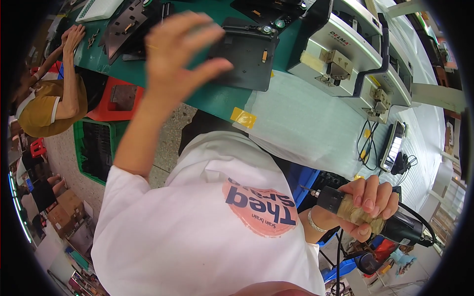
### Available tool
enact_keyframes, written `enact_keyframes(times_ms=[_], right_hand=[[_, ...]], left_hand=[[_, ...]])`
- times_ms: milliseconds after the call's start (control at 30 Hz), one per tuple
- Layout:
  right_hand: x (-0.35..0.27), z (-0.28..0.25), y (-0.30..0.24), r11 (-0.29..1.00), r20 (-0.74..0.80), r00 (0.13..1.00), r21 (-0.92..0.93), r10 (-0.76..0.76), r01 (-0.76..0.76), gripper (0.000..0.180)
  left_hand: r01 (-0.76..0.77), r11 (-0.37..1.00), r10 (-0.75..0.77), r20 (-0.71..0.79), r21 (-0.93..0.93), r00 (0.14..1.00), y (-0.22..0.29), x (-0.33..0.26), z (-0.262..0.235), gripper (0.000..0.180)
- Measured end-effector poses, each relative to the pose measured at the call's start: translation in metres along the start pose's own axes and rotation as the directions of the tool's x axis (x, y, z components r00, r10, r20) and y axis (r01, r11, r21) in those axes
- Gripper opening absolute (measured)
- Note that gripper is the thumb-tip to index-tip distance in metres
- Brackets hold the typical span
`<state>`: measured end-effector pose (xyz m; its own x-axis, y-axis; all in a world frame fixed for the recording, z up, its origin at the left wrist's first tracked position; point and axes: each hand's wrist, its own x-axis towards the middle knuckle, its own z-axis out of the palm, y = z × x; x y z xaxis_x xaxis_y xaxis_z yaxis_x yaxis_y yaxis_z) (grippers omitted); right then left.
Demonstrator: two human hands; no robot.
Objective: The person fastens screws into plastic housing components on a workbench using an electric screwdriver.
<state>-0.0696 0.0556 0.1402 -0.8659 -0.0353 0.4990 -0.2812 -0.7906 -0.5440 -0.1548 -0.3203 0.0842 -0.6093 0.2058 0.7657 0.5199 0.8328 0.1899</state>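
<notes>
My left hand (180, 61) is raised over the green-topped table, slightly smeared by motion, its fingers apart and nothing seen in them. Beside its fingertips lies a flat dark panel (236, 61) with a small copper-coloured piece on it and a hinge-like bar along its far edge. My right hand (369, 200) is wrapped round an electric screwdriver (353, 209), black with tan tape about its body. The tool is held off to the right, well away from the panel, and its thin bit points left. A cord leaves its rear end.
More dark panels (129, 27) lie at the far left of the green table (205, 93). Silver machines (340, 47) with metal blocks stand at the right, near black cables (366, 148) on white sheeting (296, 106). A co-worker (54, 103), red stool (101, 111) and green crate (81, 158) are leftward.
</notes>
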Motion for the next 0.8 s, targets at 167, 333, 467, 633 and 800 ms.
enact_keyframes(times_ms=[167,333,467,633,800], right_hand=[[0.007,-0.005,0.004,1.0,0.005,1.0,0.01,-0.014,0.014,0.042],[0.014,-0.006,0.015,1.0,-0.009,1.0,0.011,0.0,0.0,0.041],[0.018,-0.005,0.025,0.999,0.0,0.999,-0.004,0.032,-0.032,0.042],[0.024,-0.002,0.032,0.999,-0.022,0.999,-0.014,0.044,-0.045,0.044],[0.027,-0.004,0.036,1.0,-0.026,0.999,-0.008,0.024,-0.024,0.044]], left_hand=[[0.415,0.71,-0.652,0.307,0.569,0.693,-0.059,0.049,-0.093,0.126],[0.281,0.927,-0.375,0.564,0.249,0.736,-0.151,0.017,-0.122,0.108],[0.428,0.903,-0.359,0.614,0.036,0.703,-0.16,0.01,-0.114,0.103],[0.409,0.912,-0.332,0.523,-0.035,0.785,-0.154,0.006,-0.106,0.094],[0.181,0.928,-0.324,0.46,0.327,0.827,-0.113,0.031,-0.122,0.095]])
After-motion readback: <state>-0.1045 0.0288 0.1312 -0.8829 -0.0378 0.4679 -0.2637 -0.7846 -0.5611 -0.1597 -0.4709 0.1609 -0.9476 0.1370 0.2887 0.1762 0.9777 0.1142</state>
